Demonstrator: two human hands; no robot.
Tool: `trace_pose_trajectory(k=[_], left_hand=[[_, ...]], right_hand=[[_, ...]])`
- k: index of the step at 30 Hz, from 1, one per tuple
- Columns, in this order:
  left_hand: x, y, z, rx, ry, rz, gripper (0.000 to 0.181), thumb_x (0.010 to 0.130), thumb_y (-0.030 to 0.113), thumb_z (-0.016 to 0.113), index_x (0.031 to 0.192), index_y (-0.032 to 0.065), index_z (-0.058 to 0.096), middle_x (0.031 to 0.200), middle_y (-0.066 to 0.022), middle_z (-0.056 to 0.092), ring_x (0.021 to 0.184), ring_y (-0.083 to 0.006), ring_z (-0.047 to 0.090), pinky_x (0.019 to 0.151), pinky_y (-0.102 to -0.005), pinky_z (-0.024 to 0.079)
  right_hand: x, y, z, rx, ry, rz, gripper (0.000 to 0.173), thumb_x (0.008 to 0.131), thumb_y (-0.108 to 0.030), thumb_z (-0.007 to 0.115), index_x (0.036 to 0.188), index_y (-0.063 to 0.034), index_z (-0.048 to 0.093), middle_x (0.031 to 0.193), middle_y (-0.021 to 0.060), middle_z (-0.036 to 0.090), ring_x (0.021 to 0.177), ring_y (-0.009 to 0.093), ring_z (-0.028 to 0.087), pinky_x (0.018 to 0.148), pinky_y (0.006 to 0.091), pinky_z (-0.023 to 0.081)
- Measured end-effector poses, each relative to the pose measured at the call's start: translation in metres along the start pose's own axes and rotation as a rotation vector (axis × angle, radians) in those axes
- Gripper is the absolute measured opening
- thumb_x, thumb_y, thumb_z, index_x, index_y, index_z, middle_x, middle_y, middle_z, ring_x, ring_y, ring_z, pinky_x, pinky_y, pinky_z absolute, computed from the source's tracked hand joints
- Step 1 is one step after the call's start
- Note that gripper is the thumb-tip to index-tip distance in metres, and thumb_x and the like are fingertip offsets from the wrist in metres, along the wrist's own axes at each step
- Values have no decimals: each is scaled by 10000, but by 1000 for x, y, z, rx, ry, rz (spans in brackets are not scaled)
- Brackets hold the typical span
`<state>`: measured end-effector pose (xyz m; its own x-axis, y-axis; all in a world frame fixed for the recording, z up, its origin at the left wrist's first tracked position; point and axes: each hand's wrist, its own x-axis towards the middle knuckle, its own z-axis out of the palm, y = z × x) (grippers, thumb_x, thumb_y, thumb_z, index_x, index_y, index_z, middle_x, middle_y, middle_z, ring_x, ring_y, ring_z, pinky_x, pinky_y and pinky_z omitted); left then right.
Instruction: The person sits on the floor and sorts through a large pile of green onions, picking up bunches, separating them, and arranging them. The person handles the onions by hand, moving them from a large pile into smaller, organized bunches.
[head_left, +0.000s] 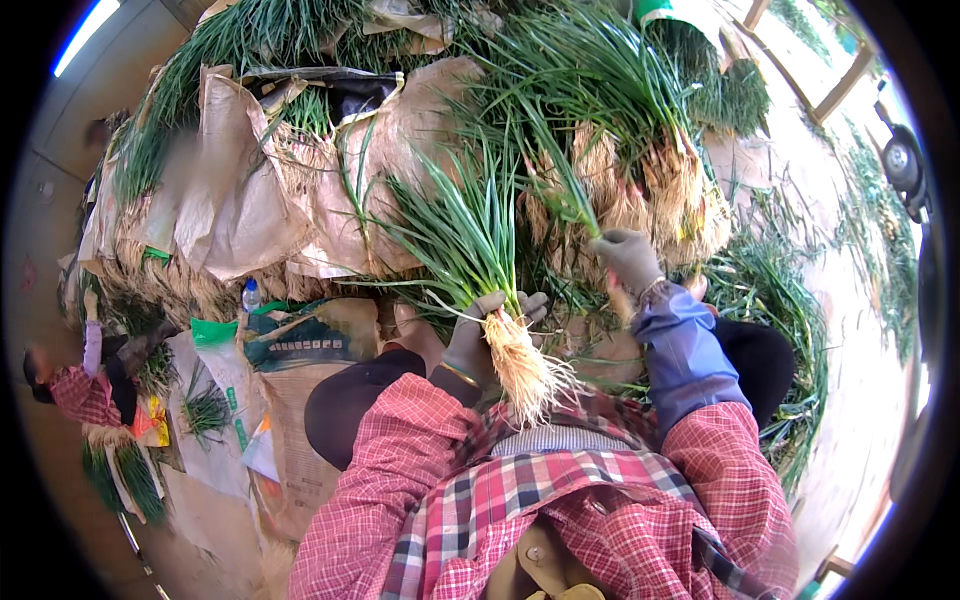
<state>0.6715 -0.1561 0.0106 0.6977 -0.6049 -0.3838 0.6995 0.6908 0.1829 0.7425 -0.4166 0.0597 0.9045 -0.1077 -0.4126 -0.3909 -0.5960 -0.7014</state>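
Note:
My left hand (476, 337), in a grey glove, is closed around a bunch of scallions (484, 259). The green leaves fan away from me, and the pale roots hang towards my lap. In my right hand (628, 259), also gloved, is a smaller clump of scallions (562, 176), its leaves slanting up to the left and its roots partly hidden by the wrist. Just beyond that hand lie several root-on bundles of scallions (675, 187), with their leaves pointing away.
Woven plastic sacks (225, 195) cover a long heap of scallions at the left. A water bottle (250, 295) stands beside it. Another person (82, 394) sits at the far left. Loose green leaves (780, 315) litter the floor on my right. A wheel (896, 157) shows at the right rim.

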Motion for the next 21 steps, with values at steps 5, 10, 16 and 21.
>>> trace_pose_trajectory(k=[5,10,16,21], left_hand=[[-2,-8,9,149,246,-1,327,822,317,584,971,27,618,840,-119,643,725,-266,625,701,-403,536],[-4,-8,16,144,287,-47,320,829,312,573,958,23,620,820,-120,644,715,-263,622,724,-399,526],[2,-11,5,82,287,-27,310,846,288,556,996,20,600,848,-125,647,755,-271,632,743,-398,523],[-9,-2,15,43,290,140,221,856,229,556,956,33,580,825,-107,622,724,-238,627,677,-389,544]], right_hand=[[-25,9,72,269,-297,-144,319,836,-285,635,974,-2,684,801,82,664,727,131,622,682,274,502],[-16,-3,89,529,-244,-64,359,826,-305,635,956,28,669,789,95,664,738,156,622,698,294,493],[7,3,96,322,-35,-90,340,779,-300,646,902,17,667,759,117,657,687,179,614,651,305,480],[-47,-38,88,303,-168,-321,285,778,-257,647,878,10,655,767,96,637,704,150,590,643,301,480]])
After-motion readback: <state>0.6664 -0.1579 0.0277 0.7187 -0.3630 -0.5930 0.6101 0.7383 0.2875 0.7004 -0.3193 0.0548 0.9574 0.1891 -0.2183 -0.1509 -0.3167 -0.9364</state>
